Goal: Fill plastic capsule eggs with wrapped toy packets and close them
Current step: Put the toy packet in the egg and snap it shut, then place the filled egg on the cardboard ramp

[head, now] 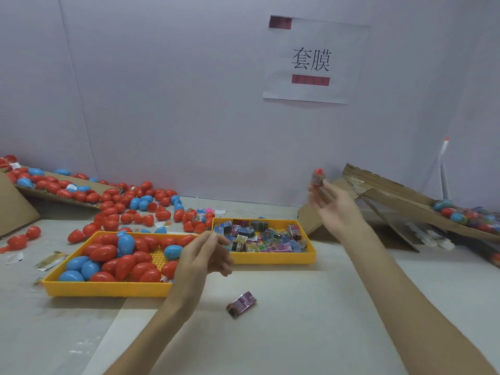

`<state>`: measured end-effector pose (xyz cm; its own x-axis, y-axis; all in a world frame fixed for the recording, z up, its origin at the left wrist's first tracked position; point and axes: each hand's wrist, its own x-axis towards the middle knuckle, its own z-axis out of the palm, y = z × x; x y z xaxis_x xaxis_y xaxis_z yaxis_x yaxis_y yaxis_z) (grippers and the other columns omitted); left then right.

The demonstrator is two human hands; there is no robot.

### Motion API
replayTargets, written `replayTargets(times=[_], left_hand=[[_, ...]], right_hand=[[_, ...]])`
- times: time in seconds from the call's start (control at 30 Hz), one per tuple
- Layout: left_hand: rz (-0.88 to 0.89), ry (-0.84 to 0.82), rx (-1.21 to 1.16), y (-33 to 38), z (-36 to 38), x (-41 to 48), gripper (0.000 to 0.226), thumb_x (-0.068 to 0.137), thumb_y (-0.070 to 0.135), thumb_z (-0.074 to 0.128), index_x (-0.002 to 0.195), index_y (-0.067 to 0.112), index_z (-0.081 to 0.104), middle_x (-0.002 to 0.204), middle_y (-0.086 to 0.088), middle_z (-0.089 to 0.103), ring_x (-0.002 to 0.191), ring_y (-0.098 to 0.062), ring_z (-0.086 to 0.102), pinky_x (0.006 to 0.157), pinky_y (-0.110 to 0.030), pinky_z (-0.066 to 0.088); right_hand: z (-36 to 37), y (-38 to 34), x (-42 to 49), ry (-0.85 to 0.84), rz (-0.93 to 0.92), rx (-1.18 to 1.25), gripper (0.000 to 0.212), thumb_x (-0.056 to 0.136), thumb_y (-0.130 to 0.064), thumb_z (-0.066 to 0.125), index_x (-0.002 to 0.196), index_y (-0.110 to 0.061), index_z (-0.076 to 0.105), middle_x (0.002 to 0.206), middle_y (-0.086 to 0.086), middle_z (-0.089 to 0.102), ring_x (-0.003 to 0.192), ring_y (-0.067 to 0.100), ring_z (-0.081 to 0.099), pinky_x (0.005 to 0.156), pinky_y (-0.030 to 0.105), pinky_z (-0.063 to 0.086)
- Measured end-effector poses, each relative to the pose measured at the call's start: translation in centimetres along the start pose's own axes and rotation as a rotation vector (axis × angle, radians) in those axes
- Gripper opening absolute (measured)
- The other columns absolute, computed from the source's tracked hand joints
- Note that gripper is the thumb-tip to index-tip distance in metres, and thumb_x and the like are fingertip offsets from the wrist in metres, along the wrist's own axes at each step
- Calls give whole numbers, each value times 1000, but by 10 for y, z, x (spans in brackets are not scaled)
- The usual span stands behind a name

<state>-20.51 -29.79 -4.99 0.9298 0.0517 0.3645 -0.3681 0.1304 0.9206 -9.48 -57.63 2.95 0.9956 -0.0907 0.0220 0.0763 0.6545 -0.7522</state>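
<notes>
My right hand [334, 204] is raised at the right, and a red-topped capsule egg [318, 177] sits blurred at its fingertips; whether the fingers still grip it I cannot tell. My left hand [205, 253] hovers with curled fingers, empty, between the two yellow trays. The left tray [108, 289] holds red and blue capsule eggs [124, 255]. The right tray [273, 257] holds wrapped toy packets [259, 236]. One purple packet [241, 304] lies loose on the table in front of me.
Many red and blue egg halves [130, 204] are scattered at the back left, some on a cardboard sheet [16, 209]. A cardboard ramp [400, 196] at the right carries several eggs [460, 216]. A paper sign [313, 60] hangs on the wall.
</notes>
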Motion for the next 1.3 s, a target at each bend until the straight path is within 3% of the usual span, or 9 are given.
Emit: replayTargets(times=[0.13,0.23,0.33,0.43,0.57,0.73,1.07,1.2,1.3], left_hand=[[251,151,338,1,-6,-1,22,101,24,50,87,15,65,71,-1,67,65,-17,64,59,-26,52],[332,290,717,-1,-18,6,16,98,15,57,92,28,64,87,15,68,85,-9,63,74,-28,52],[172,341,1107,-10,-36,13,26,94,8,60,111,27,67,117,5,67,110,-19,56,91,-41,46],[-61,271,1338,-18,-49,16,35,95,27,62,130,32,61,131,4,61,120,-21,53,98,-43,43],[-91,258,1336,-20,-51,19,39,93,28,66,131,33,61,131,6,63,118,-21,54,99,-43,45],[-75,307,1222,-19,-52,19,39,92,18,70,129,27,64,124,0,67,113,-22,59,96,-42,53],[13,355,1187,-18,-49,19,31,93,21,71,123,27,65,118,0,62,104,-22,61,93,-41,51],[235,313,980,-15,-47,19,30,89,5,72,115,20,65,111,4,45,93,-15,56,72,-6,42],[343,230,933,-10,-41,17,31,85,-2,71,107,18,61,107,6,48,93,-10,54,73,-3,42]], right_hand=[[-15,-23,12,145,-46,-14,21,105,-18,50,122,-6,46,105,16,66,87,23,70,68,29,57],[-22,9,-2,94,-65,-325,17,102,-10,50,111,-4,63,87,9,71,69,15,69,62,25,55],[-21,47,-28,31,-149,-584,27,100,0,48,92,-9,72,78,11,69,55,11,63,54,23,51],[-17,81,-56,-217,-190,-824,29,97,1,56,85,-17,76,72,5,70,50,12,55,50,25,43],[-3,100,-87,-641,-140,-1184,26,87,-8,69,85,-33,76,86,-8,74,70,7,62,59,18,46],[-3,109,-96,-851,-59,-1331,36,75,-5,61,86,-37,75,101,-10,65,95,10,64,73,17,49],[-8,123,-87,-688,-250,-1347,10,88,-20,74,88,-28,80,92,-13,66,82,6,63,63,16,44],[-7,124,-84,-640,-388,-1373,11,88,-13,72,84,-21,79,86,-11,68,79,10,64,61,20,48],[-9,121,-82,-610,-413,-1382,12,88,-12,72,84,-21,79,82,-12,68,76,9,63,61,20,47]])
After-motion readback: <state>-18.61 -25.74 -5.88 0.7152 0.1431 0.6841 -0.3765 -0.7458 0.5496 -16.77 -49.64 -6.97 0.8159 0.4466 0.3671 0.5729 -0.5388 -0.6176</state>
